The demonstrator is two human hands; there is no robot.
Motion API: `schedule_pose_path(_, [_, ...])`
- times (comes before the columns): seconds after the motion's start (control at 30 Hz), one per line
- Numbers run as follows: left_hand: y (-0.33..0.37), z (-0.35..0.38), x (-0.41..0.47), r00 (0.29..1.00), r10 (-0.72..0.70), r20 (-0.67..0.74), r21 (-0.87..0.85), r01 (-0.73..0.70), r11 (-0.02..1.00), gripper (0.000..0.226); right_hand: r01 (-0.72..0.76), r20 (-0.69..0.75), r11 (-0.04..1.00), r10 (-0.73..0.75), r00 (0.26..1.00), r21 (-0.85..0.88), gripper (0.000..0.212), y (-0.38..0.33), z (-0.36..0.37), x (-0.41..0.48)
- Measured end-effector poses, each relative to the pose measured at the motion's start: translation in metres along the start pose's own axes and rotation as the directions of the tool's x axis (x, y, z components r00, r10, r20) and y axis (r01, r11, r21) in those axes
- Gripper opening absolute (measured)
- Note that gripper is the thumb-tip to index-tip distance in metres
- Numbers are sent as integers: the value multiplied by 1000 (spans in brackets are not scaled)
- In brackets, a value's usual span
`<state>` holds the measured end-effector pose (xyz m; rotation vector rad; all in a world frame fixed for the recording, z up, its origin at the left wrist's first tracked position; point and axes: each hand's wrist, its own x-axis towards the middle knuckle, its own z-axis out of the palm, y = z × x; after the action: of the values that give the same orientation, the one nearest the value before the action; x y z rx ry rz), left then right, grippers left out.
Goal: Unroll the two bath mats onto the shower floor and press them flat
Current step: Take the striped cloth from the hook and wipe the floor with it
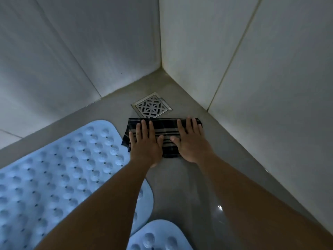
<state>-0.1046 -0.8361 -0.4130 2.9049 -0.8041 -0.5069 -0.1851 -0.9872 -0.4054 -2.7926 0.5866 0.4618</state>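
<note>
Oddly, both palms lie open on a dark plaid folded cloth (166, 137) at frame centre: left hand (146, 143), right hand (191, 141), gripping nothing. Two pale blue studded rubber mats (already unrolled) lie lower left (59, 168) and bottom centre (160, 237), nearer the left arm.

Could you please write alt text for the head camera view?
Both hands, left and right, press flat on a dark plaid cloth beside the floor drain. Two blue bath mats lie unrolled nearby.

Floor (189, 186): mats (63, 168), cloth (166, 128), perhaps folded.
</note>
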Motion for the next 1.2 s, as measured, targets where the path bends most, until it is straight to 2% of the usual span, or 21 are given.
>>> schedule_pose_path(0.17, [1, 1, 1, 999, -34, 19, -15, 34, 999, 69, 37, -3, 999, -37, 999, 15, 72, 2, -3, 0])
schedule_pose_path(0.27, [2, -1, 4, 999, -36, 34, -26, 37, 999, 70, 31, 49, 999, -32, 998, 17, 68, 2, -8, 1])
schedule_pose_path(0.43, [-1, 4, 9, 999, -50, 7, -27, 50, 998, 71, 34, 56, 999, -34, 998, 6, 70, 2, -2, 4])
schedule_pose_path(0.8, [-2, 1, 4, 1000, -25, -3, -57, 24, 998, 70, 41, 66, 997, -37, 997, -58, 67, 0, -3, 3])
schedule_pose_path(1.0, [0, 3, 5, 999, -40, -4, -55, 39, 998, 64, 125, 33, 988, -122, 992, -88, 61, 8, -1, 16])
schedule_pose_path(1.2, [16, 7, -2, 986, -166, -9, -58, 165, 985, 61, 238, 28, 968, -237, 971, -84, 58, 19, -4, 23])
